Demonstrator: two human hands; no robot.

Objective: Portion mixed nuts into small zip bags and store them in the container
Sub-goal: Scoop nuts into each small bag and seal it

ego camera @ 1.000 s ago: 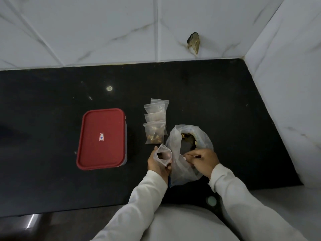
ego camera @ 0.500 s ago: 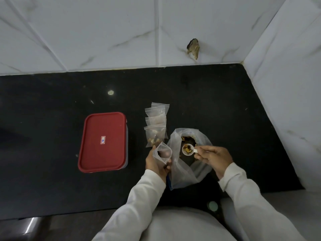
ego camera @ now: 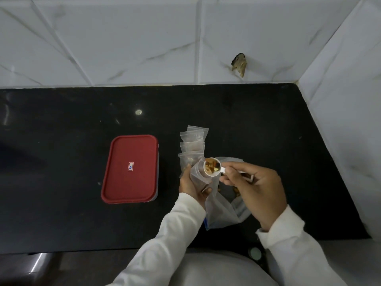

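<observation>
My left hand (ego camera: 191, 185) holds a small clear zip bag (ego camera: 197, 174) upright with its mouth upward. My right hand (ego camera: 256, 185) grips the handle of a small white scoop (ego camera: 212, 168) heaped with mixed nuts, held right over the small bag's mouth. Under my right hand lies the large clear bag of nuts (ego camera: 223, 211), partly hidden by the hand. Behind my left hand, a row of small zip bags (ego camera: 192, 144) lies overlapping on the black counter, some holding nuts. The container with the red lid (ego camera: 131, 169) stands shut to the left.
The black counter (ego camera: 61, 213) ends at white marble-look tiled walls at the back and on the right. A chipped hole (ego camera: 239, 62) marks the back wall. My white sleeves and lap fill the bottom of the view.
My right hand has lifted the filled scoop out of the large bag and carried it left, over the small bag in my left hand.
</observation>
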